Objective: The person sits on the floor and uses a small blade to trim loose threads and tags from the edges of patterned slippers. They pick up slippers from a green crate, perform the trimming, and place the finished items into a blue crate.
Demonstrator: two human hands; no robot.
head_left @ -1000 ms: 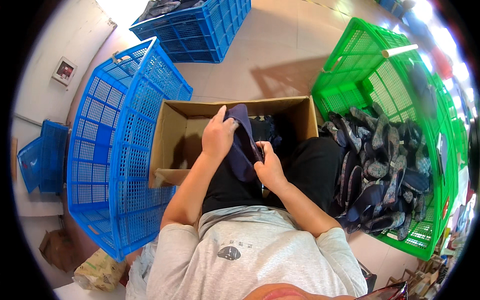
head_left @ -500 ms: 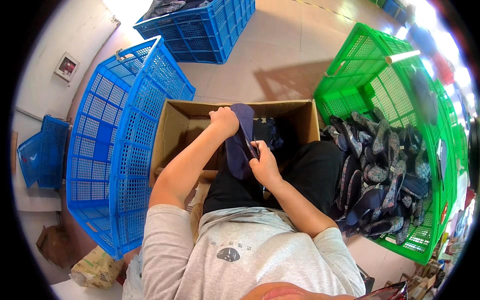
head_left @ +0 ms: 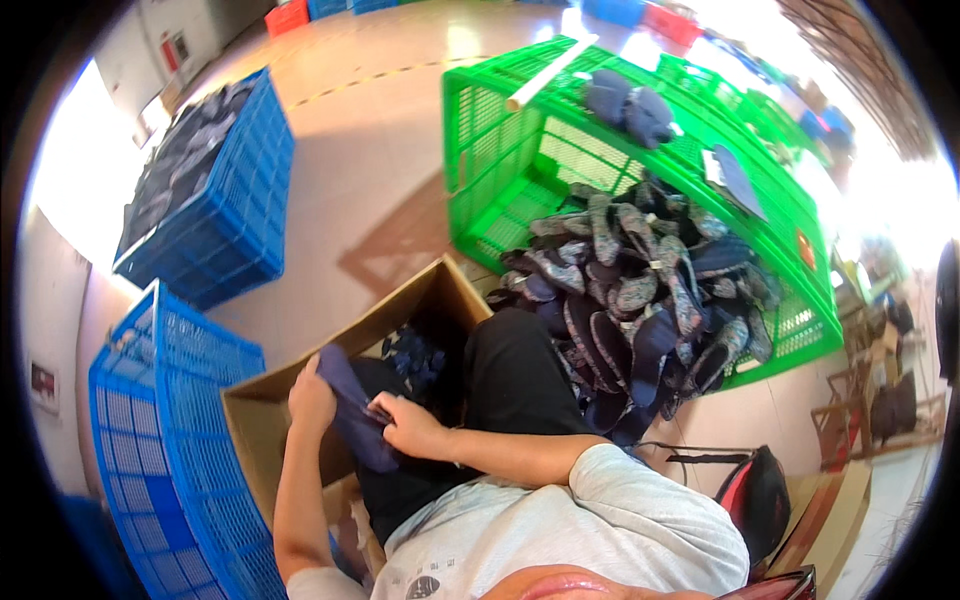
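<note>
My left hand (head_left: 313, 396) is closed around the far end of a long, flat, dark blue slipper (head_left: 347, 408), held over my lap and the cardboard box. My right hand (head_left: 415, 429) lies against the slipper's right edge with its fingers pinched together. Something thin and dark shows at those fingertips, too small to name. Inside the cardboard box (head_left: 262, 408) before me, a heap of small dark blue pieces (head_left: 413, 355) lies past the slipper.
A green plastic crate (head_left: 480, 160), lying open toward me, holds many patterned slippers (head_left: 640, 270). More slippers (head_left: 628, 108) and a white tube (head_left: 552, 72) rest on its upper side. Blue crates (head_left: 185, 440) stand at left, the farther one filled with dark goods. A dark bag (head_left: 757, 500) sits at right.
The view has swung to the right, so the box and my hands now appear lower and farther left. Both hands stay on the slipper.
</note>
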